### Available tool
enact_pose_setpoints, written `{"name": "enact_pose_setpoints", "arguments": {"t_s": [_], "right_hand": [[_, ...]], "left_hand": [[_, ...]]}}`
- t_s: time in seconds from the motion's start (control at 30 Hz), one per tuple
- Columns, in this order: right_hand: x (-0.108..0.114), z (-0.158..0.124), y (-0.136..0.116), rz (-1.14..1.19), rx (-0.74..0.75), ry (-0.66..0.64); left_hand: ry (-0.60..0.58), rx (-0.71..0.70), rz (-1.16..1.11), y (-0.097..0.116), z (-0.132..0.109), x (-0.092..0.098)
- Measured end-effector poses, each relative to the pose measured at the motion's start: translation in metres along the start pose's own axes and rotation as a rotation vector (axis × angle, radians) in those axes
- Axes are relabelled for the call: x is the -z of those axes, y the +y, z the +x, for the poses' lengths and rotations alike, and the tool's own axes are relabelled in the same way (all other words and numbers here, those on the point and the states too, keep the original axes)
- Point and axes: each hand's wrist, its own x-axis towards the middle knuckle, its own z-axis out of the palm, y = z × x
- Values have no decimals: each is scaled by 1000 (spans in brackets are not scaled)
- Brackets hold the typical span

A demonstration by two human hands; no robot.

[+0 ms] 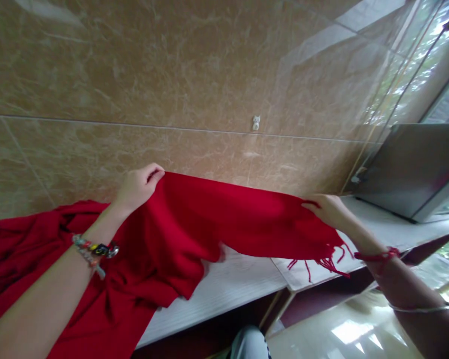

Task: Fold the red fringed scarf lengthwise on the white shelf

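Red scarf [239,219], fringed at one end, stretched b/w both hands above a white table [232,274] next to a tiled wall [172,65]; remainder bunched to the L, reaching toward the table's front edge. Grip: L hand [140,187] pinches the upper edge; R hand [324,207] grasps the same edge nr the fringe [333,267]. Poss. faults (judged): (a) slack bulk could slide off the front, dragged by its own wt.; (b) beaded bracelet [93,252] might snag the weave; (c) uneven tension could skew the edge, esp. if R hand slips.
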Motion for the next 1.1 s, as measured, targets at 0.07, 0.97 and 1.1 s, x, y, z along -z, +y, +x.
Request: {"name": "enact_pose_setpoints", "arguments": {"t_s": [0.07,0.97,1.1], "right_hand": [[-5,3,-5,5,19,-71],[34,27,14,341,-75,175],[48,21,21,504,-149,38]], "left_hand": [[32,16,32,-7,4,8],[-228,150,-238,-43,-2,17],[-199,182,-290,-33,-5,30]]}}
